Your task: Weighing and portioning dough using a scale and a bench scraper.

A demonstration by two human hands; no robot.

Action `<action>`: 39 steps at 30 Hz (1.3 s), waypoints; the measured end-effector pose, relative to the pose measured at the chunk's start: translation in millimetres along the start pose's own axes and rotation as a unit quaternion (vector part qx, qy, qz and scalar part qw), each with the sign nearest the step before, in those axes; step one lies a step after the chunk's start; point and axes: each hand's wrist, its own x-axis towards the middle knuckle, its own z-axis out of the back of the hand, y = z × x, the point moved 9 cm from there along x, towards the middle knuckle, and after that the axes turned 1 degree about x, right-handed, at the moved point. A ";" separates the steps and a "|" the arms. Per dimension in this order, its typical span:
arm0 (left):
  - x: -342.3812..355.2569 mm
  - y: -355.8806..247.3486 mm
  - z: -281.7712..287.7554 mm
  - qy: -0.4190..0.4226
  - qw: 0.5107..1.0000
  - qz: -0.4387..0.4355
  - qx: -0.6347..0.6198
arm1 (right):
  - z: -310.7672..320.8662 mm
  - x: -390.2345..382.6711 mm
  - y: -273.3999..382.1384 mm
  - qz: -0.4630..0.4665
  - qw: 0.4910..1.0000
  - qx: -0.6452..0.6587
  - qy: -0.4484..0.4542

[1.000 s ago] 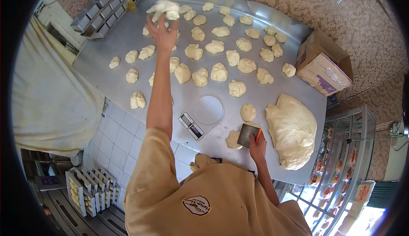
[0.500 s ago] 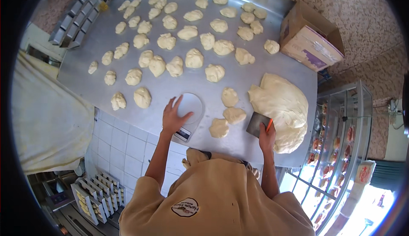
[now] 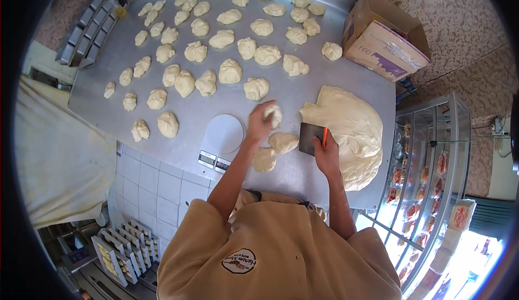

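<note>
My left hand (image 3: 260, 121) is closed around a piece of dough (image 3: 274, 116), slightly blurred, right of the kitchen scale (image 3: 224, 133), whose round white plate bears nothing. Two more flat dough pieces (image 3: 283, 142) lie just below that hand, touching each other. In my right hand (image 3: 326, 153) is a dough scraper (image 3: 311, 138) with a dark square blade and an orange handle edge. Its blade is at the left edge of a large mass of dough (image 3: 351, 132) on the metal table.
Many dough lumps (image 3: 230, 71) are spread over the far and left parts of the metal table (image 3: 178, 154). A cardboard box (image 3: 386, 48) stands at the back right, and joined metal tins (image 3: 91, 29) at the far left. Right of the table is a glass display case (image 3: 432, 175) with packaged goods.
My left hand has moved right from the scale and taken hold of the upper small dough piece. The scraper in my right hand has shifted up slightly. The view has moved a little.
</note>
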 end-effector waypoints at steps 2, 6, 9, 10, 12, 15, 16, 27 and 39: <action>-31.7 -30.9 38.8 -0.095 0.994 -0.034 0.052 | 23.0 -1.3 -9.4 -0.022 0.999 0.007 -0.035; -112.9 -29.5 144.8 -0.299 0.915 -0.035 0.268 | 13.0 -9.1 -9.0 -0.028 1.000 0.002 0.013; -119.4 -41.8 130.6 -0.189 0.776 0.026 0.601 | -20.9 -15.8 3.6 0.031 0.992 -0.030 0.115; -119.9 -61.5 120.4 -0.195 0.780 -0.008 0.594 | -39.7 -23.9 13.1 0.072 0.984 -0.053 0.157; -135.5 -45.3 104.3 -0.107 0.906 -0.011 0.410 | -76.7 -45.6 34.0 0.113 0.974 -0.057 0.186; -161.0 -16.1 54.0 0.056 0.982 -0.029 0.180 | -132.9 -66.3 40.1 0.144 0.964 -0.090 0.205; -164.5 -10.9 43.5 0.050 0.981 -0.028 0.184 | -152.2 -66.0 29.5 0.128 0.966 -0.119 0.191; -162.8 -46.9 117.8 -0.167 0.976 0.093 0.104 | -157.2 1.5 38.6 0.068 0.996 -0.033 0.037; -136.9 -73.8 120.3 -0.201 0.835 -0.098 0.502 | -59.0 -46.5 21.4 0.087 0.994 0.041 -0.059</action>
